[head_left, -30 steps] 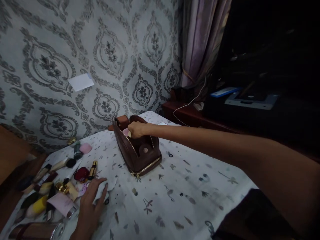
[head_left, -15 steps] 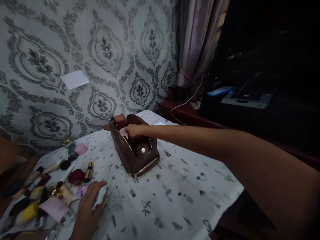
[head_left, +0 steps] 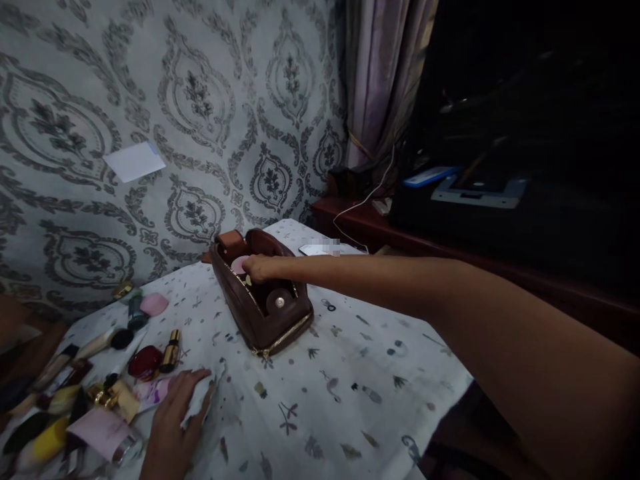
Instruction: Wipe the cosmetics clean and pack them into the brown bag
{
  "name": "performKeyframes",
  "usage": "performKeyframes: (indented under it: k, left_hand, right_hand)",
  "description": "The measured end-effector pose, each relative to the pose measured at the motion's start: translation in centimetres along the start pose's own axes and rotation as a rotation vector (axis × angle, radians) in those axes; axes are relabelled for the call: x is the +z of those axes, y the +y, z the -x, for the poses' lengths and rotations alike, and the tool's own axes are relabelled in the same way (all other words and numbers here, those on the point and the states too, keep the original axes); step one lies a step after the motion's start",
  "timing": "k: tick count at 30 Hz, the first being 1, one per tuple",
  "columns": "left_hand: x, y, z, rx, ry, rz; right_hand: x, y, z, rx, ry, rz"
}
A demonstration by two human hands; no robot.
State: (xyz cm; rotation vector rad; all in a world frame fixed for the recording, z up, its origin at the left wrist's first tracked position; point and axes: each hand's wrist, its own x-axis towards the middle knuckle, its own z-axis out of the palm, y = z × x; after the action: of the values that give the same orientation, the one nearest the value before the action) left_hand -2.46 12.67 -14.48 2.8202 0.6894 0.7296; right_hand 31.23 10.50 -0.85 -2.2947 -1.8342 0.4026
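A brown makeup bag (head_left: 240, 313) stands unzipped on the table, its snap tab showing at the near end. My right hand (head_left: 260, 268) reaches inside with fingers closed at the edge of a pink round item (head_left: 239, 265); its exact kind is unclear. Just below those fingers shows a small yellowish bit. Lower left, my left hand (head_left: 175, 417) rests on the tabletop, fingers and thumb apart over something white and crumpled (head_left: 197, 400). Beside it lie a pink tube (head_left: 103, 433), a dark red round jar (head_left: 145, 361) and a gold-capped bottle (head_left: 171, 351).
Several more cosmetics, including a yellow item (head_left: 50, 437) and a pink sponge-like piece (head_left: 154, 304), crowd the table's left side. A phone-like flat object (head_left: 320, 248) lies behind my right forearm. Patterned wallpaper, a tied curtain (head_left: 370, 87) and a large dark screen (head_left: 500, 133) stand behind.
The whole view has shifted slightly, so things sit further left. My right hand stays in the bag at the pink item, and my left hand keeps its place on the table.
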Motion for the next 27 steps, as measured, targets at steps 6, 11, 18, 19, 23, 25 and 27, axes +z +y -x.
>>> performKeyframes:
  k: [6,11,18,19,23,25,27]
  left_hand:
    - [0.0,0.4,-0.2,0.025,0.002,-0.003]
    - [-0.6,1.8,-0.9,0.009,0.004,0.046]
    - [-0.6,2.4,-1.1,-0.006,0.015,0.07]
    - [-0.6,2.5,-1.2,-0.006,0.016,0.072]
    - [-0.6,2.8,-1.3,0.006,0.054,0.063]
    - [-0.6,3.1,-1.4,0.006,0.061,0.07]
    - [-0.7,3.3,-1.5,0.001,0.071,0.097]
  right_hand:
    - [-0.5,-0.1,0.9,0.016,-0.048,0.028]
    - [-0.5,-0.1,1.1,-0.016,-0.039,0.019]
    - [-0.3,0.2,0.5,-0.043,-0.068,0.038]
    - [-0.2,0.2,0.5,-0.048,-0.071,0.044]
    - [-0.2,-0.1,1.2,-0.066,-0.06,0.076]
    - [-0.5,-0.5,1.7,-0.083,-0.031,0.094]
    - [-1.2,-0.9,2.3,-0.118,0.017,0.107]
